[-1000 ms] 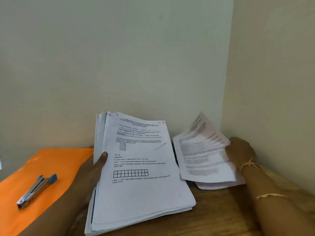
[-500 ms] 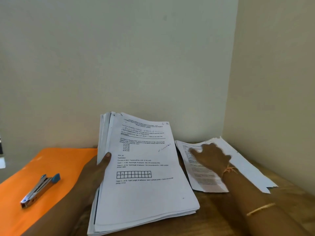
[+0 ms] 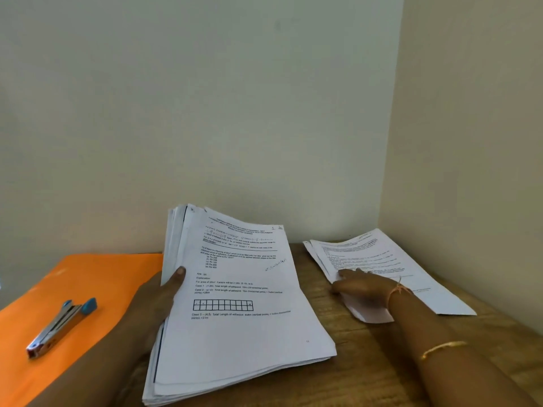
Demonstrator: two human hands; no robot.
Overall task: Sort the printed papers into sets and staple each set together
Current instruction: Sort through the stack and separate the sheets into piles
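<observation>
Wooden desk [image 3: 367,362] sits in the wall corner and carries everything. The biggest item on it is the main stack [image 3: 244,333] of printed papers, mid-desk, with its near end by the front edge and its far end lifted toward the back wall. We read the tilt as deliberate: the top sheet faces the person, so headings can be checked before a page is dealt off.

Orange folder [image 3: 88,277] covers the left side of the desk, out to the left edge. We take it as a parking spot away from the sorting. Sorted pile [image 3: 390,268], a few sheets loosely fanned, lies at the back right corner, well apart from the main stack, likely so sets don't mix.

Left hand [image 3: 155,301] grips the main stack at its left edge, thumb on the top sheet and fingers hidden underneath, propping and steadying it. Right hand [image 3: 361,286] lies palm down on the near left part of the sorted pile, fingers straight, holding nothing. We judge it is pressing or squaring the sheets.

Stapler [image 3: 60,327] lies on the folder toward the front left corner, untouched. Stapling is not yet begun; sorting is the step in hand. A thin bangle [image 3: 443,348] is on the right forearm and a thread band [image 3: 396,292] on the wrist.
</observation>
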